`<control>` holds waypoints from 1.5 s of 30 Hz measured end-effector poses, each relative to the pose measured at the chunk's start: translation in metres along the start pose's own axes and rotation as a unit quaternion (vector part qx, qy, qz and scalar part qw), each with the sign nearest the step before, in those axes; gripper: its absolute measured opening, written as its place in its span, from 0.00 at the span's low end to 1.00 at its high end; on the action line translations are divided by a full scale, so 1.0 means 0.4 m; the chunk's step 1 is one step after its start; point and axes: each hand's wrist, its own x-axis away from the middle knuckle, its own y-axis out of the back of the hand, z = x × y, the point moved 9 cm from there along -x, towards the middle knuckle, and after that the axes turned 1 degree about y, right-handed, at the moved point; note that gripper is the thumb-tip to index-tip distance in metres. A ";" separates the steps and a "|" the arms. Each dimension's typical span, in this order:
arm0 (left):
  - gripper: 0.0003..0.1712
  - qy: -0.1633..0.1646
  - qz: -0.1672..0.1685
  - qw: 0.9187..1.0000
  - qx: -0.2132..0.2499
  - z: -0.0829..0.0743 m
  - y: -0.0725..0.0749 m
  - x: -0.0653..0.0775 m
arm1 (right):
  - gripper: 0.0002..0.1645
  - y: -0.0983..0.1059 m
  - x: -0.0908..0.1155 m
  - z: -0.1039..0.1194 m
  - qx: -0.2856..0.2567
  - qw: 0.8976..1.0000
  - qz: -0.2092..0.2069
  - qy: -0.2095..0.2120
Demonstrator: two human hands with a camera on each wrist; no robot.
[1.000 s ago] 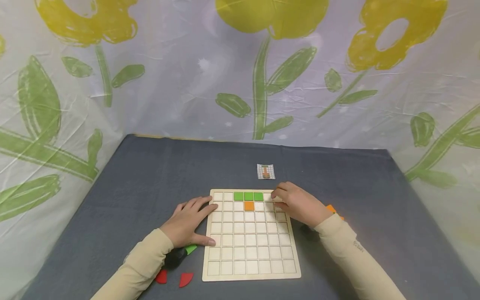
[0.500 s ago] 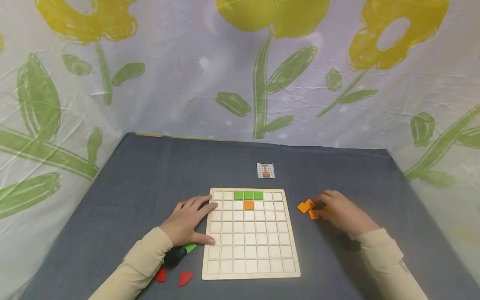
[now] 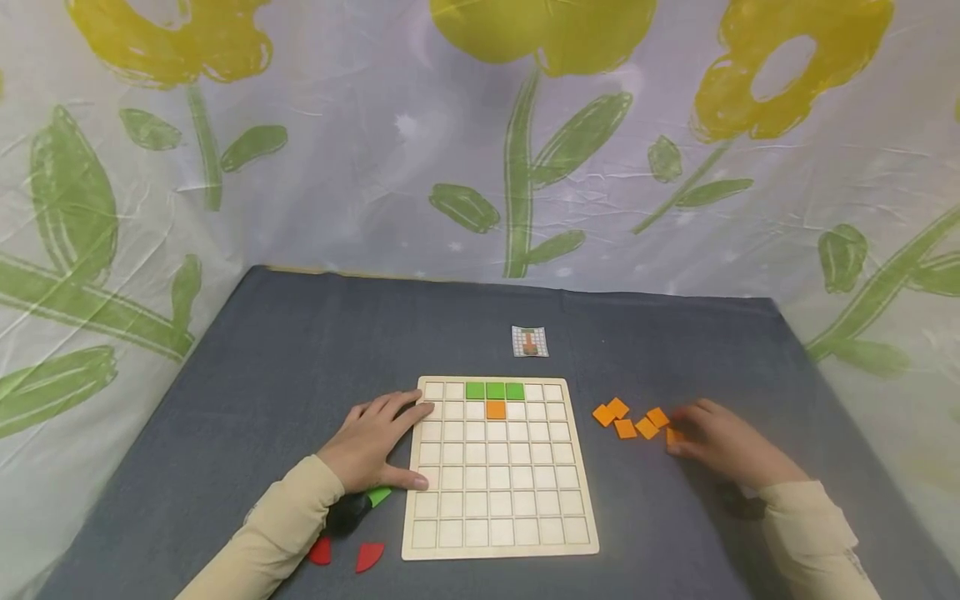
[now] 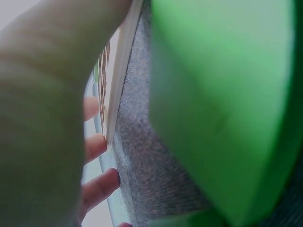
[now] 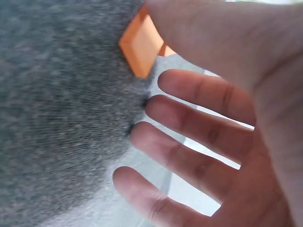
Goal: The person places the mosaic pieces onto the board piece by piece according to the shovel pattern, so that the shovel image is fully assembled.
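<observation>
A pale wooden grid board [image 3: 498, 552] lies on the dark cloth, with several green tiles [image 3: 495, 391] in its far row and one orange tile [image 3: 496, 410] below them. My left hand [image 3: 371, 450] rests at the board's left edge, fingers spread and thumb on the border. To the right of the board, my right hand [image 3: 723, 442] is down at an orange tile [image 3: 674, 439]; the thumb overlaps the tile in the right wrist view, where the other fingers [image 5: 189, 123] extend apart from it. Several loose orange tiles [image 3: 626, 428] lie left of that hand.
Beyond the board lies a small printed card [image 3: 530, 342] with a grid picture. Red quarter-round pieces [image 3: 370, 557] lie near the left forearm. A green piece [image 4: 218, 94] fills much of the left wrist view. A flower-printed curtain [image 3: 360, 167] stands behind the table.
My right hand has moved from the board's upper right corner out to the right, past the loose orange tiles, which came into sight. My left hand has stayed at the board.
</observation>
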 end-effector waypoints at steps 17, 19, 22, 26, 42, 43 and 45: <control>0.53 -0.006 0.002 1.000 -0.002 -0.005 0.003 0.002 | 0.12 -0.009 0.006 0.018 0.020 0.999 -0.017 0.025; 0.53 -0.006 0.002 1.000 -0.003 -0.005 0.003 0.002 | 0.13 -0.013 0.006 0.016 0.020 1.000 -0.011 0.022; 0.53 -0.005 0.002 1.000 -0.004 -0.005 0.004 0.001 | 0.12 -0.017 0.006 0.013 0.018 1.000 -0.003 0.016; 0.53 -0.004 0.002 1.000 -0.002 -0.005 0.004 0.001 | 0.12 -0.019 0.007 0.012 0.017 1.000 -0.001 0.013; 0.52 -0.008 0.001 1.000 -0.001 -0.008 0.004 0.001 | 0.10 0.005 0.004 0.032 0.018 0.999 -0.029 0.033; 0.52 -0.008 0.001 1.000 -0.001 -0.008 0.005 0.001 | 0.10 0.008 0.003 0.037 0.018 0.999 -0.035 0.038; 0.52 -0.008 0.000 1.000 0.000 -0.008 0.006 0.002 | 0.11 0.013 0.000 0.044 0.022 0.998 -0.046 0.044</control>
